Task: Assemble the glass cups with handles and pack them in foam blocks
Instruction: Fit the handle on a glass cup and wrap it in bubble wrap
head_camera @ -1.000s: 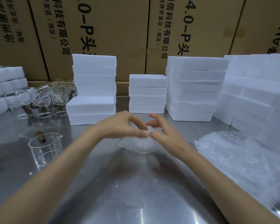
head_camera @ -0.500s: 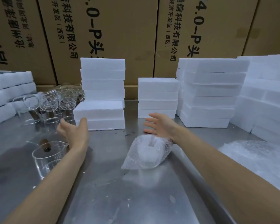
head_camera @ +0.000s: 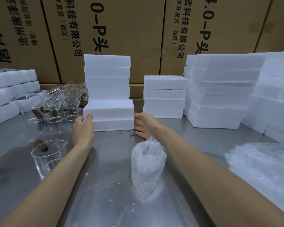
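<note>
The foam block pair (head_camera: 108, 114) at the counter's (head_camera: 105, 185) middle looks light, stiff and crumbly, best taken by its two short ends. The bubble-wrapped cup (head_camera: 147, 167) in front is fragile. The left hand (head_camera: 83, 128) touches the left end, fingers loosely curved; the right hand (head_camera: 145, 126) is spread beside the right end, neither grip holding anything.

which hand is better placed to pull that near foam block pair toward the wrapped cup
Left, narrowly. The left hand already touches the near foam block pair at its left end; the right hand is open by the right end, not clearly touching it.
</note>
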A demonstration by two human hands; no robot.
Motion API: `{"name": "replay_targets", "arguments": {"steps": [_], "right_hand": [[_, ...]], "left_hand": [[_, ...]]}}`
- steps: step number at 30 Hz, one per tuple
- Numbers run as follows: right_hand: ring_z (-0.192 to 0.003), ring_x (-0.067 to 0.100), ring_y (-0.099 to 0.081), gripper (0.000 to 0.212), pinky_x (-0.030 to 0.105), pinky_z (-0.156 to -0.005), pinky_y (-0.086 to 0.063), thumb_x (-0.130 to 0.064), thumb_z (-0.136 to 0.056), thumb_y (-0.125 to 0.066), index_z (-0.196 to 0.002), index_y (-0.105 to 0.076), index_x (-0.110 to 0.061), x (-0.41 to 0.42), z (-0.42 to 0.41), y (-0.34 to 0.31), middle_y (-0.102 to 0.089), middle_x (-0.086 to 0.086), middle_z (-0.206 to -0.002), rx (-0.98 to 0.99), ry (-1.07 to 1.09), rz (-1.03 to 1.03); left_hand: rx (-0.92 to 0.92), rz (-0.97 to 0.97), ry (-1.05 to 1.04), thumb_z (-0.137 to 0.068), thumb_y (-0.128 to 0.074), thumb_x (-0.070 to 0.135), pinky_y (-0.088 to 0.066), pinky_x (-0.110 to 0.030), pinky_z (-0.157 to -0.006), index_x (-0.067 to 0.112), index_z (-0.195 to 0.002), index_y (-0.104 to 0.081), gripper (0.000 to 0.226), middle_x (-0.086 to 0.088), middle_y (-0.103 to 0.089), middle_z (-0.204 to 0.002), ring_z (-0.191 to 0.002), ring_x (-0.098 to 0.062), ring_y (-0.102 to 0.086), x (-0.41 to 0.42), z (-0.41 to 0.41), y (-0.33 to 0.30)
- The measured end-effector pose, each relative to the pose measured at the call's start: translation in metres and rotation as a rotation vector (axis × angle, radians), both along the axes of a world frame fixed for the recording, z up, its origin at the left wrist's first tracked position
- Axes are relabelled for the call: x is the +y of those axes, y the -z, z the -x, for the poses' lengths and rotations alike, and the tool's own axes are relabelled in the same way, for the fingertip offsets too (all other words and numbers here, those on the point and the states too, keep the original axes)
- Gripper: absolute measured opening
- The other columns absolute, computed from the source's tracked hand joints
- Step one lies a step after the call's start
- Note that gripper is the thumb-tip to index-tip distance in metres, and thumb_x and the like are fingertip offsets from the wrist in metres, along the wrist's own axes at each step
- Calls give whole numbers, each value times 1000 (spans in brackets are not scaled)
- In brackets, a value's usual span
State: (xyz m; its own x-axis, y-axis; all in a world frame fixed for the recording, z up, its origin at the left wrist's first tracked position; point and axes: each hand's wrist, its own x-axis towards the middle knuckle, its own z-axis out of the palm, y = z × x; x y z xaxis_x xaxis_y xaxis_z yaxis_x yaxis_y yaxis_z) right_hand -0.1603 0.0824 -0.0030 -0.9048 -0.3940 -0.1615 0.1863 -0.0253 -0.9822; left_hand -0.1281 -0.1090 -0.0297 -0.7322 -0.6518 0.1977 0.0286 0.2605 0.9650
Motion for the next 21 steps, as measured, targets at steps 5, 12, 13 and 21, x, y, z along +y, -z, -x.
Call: {"name": "replay_targets", "arguments": {"steps": [5,12,13,21], "right_hand": [[-123,23,-50,38,33,-96,-41,-30,-100,-34,-132,-47,-15,25,-25,3,-49,3,-138,46,58,21],[-114,21,-53,37,33,-104,-38,-37,-99,-38,-131,-42,-18,69,-68,3,-49,3,-132,64,249,-8],[-112,21,-53,36,33,-102,-38,-38,-98,-39,-128,-42,-18,75,-73,3,-49,3,-129,61,288,-19],[-108,17,-51,25,34,-95,-44,-39,-95,-43,-114,-38,-24,106,-108,6,-48,0,-123,90,507,-182]], "left_hand": [[29,10,28,-97,-43,40,-32,-33,-86,16,-110,-48,27,2,-51,-108,-98,-19,-45,15,-15,1],[30,20,183,-95,-45,47,-45,-43,-91,20,-91,-48,27,-2,-58,-94,-100,-30,-58,48,-42,4],[38,12,219,-94,-46,48,-46,-48,-95,21,-88,-48,28,-2,-59,-95,-102,-30,-59,52,-46,5],[38,4,398,-95,-45,51,-51,-42,-83,13,-94,-55,39,-5,-63,-96,-92,-24,-62,86,-82,3]]}}
